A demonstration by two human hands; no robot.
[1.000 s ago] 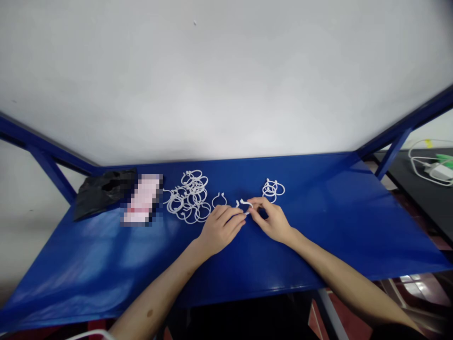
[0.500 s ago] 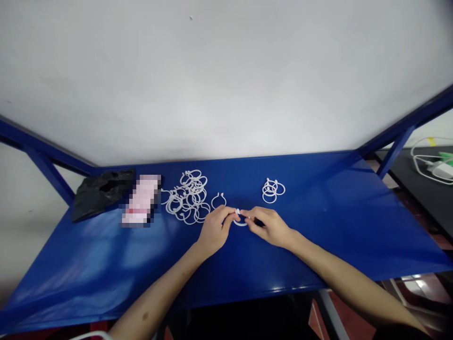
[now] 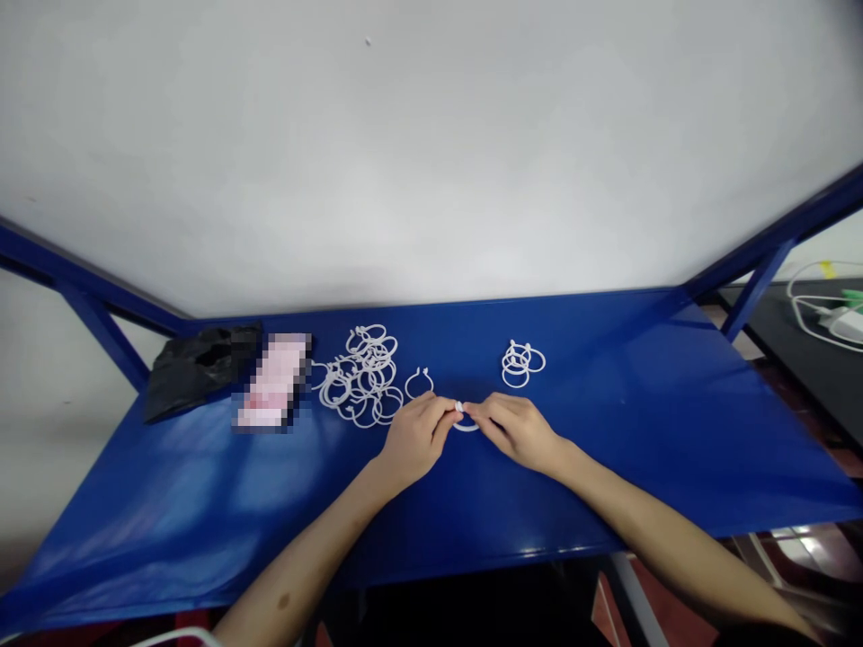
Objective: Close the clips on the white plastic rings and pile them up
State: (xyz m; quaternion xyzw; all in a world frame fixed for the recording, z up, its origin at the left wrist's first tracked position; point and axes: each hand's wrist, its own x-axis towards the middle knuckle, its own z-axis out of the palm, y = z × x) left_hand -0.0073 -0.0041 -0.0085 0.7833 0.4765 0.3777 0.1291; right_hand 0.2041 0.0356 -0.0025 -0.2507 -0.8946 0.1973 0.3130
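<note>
Between my two hands is a white ring with knobbed ends, its lower arc showing beneath my fingers. My left hand pinches it from the left at the knobs, thumb against fingertips. From the other side, my right hand pinches the same end of the ring, its fingertips nearly meeting the left ones. A single open ring lies just beyond my left hand, with two knobs pointing away. Left of it spreads a tangled pile of similar white rings. A smaller cluster of rings rests beyond my right hand.
All of this lies on a blue tabletop against a pale wall. At the left are a black plastic bag and a blurred-out phone-like object. Blue frame bars rise at both sides. A white charger sits far right.
Both hands have come slightly closer together at the ring's knobs, and my right fingertips now press nearer to the left ones. The camera view has shifted a little.
</note>
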